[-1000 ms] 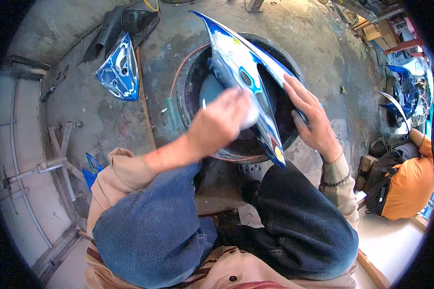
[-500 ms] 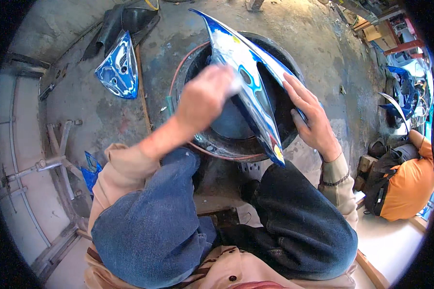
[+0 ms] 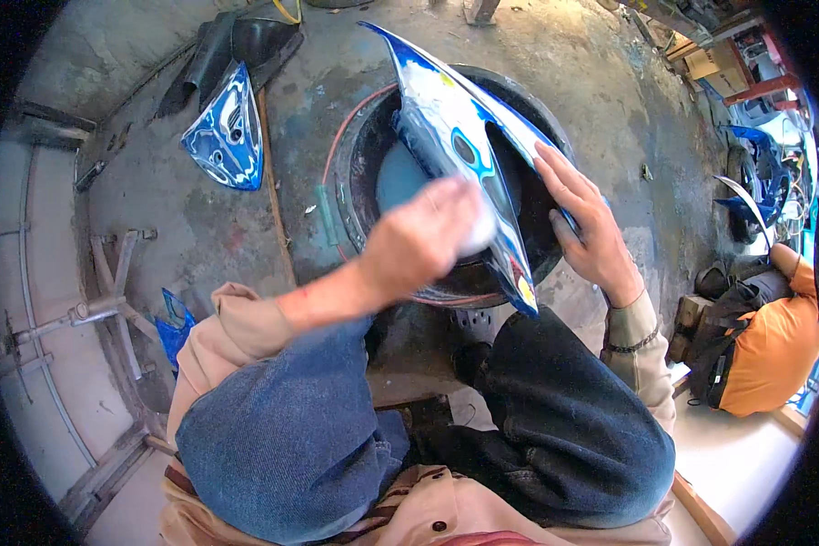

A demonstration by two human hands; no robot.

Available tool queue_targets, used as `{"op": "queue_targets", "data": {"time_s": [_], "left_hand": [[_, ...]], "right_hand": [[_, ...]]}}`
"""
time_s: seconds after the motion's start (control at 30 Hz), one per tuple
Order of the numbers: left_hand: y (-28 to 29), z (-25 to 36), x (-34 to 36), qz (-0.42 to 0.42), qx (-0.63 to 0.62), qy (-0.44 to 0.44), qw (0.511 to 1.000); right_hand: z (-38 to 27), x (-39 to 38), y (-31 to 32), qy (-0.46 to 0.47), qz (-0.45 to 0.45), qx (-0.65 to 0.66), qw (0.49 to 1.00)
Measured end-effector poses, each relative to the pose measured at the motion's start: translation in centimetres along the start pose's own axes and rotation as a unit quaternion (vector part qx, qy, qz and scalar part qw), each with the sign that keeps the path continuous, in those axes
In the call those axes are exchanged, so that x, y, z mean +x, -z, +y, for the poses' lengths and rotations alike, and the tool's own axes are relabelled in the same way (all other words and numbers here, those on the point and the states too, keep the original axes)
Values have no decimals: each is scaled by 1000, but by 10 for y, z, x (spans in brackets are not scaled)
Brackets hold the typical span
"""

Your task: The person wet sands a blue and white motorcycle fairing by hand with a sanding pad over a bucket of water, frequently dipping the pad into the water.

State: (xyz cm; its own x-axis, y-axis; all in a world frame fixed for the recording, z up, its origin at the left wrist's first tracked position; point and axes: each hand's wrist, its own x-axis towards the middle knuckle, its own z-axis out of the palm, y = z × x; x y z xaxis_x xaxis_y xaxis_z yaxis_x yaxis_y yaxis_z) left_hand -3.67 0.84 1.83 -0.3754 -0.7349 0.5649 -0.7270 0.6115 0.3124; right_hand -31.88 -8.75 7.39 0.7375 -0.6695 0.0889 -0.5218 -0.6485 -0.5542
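A long, pointed motorcycle fairing panel [image 3: 437, 105], blue and white with glossy patches, lies slantwise across a round black tub [image 3: 350, 173]. My left hand [image 3: 425, 232], blurred by motion, is closed on a white pad [image 3: 480, 232] and presses it to the panel's lower half. Whether the pad is cloth or sponge I cannot make out. My right hand [image 3: 591, 223] grips the panel's right edge, fingers stretched along it and thumb apart below. Bluish water [image 3: 399, 177] shows inside the tub, left of the panel.
A second blue-and-white panel [image 3: 227, 132] lies on the floor at left, beside a wooden strip [image 3: 276, 191] and black sheeting [image 3: 214, 64]. A pinkish hose [image 3: 337, 141] curves round the tub. A person in orange [image 3: 769, 350] is at right, near more blue bodywork [image 3: 760, 173].
My left hand has slid the white pad down and to the right along the panel, toward its near end. My right hand and the panel stay nearly where they were.
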Motion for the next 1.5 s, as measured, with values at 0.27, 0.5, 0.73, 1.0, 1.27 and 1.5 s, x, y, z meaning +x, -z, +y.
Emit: {"op": "queue_targets", "data": {"time_s": [0.27,0.5,0.73,1.0,1.27,1.5], "left_hand": [[0,-59,10,19,52,82,995],[4,-32,6,6,-7,52,999],[4,4,-3,-25,-27,-19,999],[0,-47,9,12,37,66,997],[5,-62,14,15,35,56,998],[7,1,0,-37,-16,-46,998]], "right_hand": [[-3,2,2,4,5,-4,1000],[1,1,0,7,3,0,1000],[2,0,-1,4,-1,6,1000],[0,2,1,9,3,-5,1000],[-4,0,2,8,3,-2,1000],[2,1,-1,6,0,9,1000]]}}
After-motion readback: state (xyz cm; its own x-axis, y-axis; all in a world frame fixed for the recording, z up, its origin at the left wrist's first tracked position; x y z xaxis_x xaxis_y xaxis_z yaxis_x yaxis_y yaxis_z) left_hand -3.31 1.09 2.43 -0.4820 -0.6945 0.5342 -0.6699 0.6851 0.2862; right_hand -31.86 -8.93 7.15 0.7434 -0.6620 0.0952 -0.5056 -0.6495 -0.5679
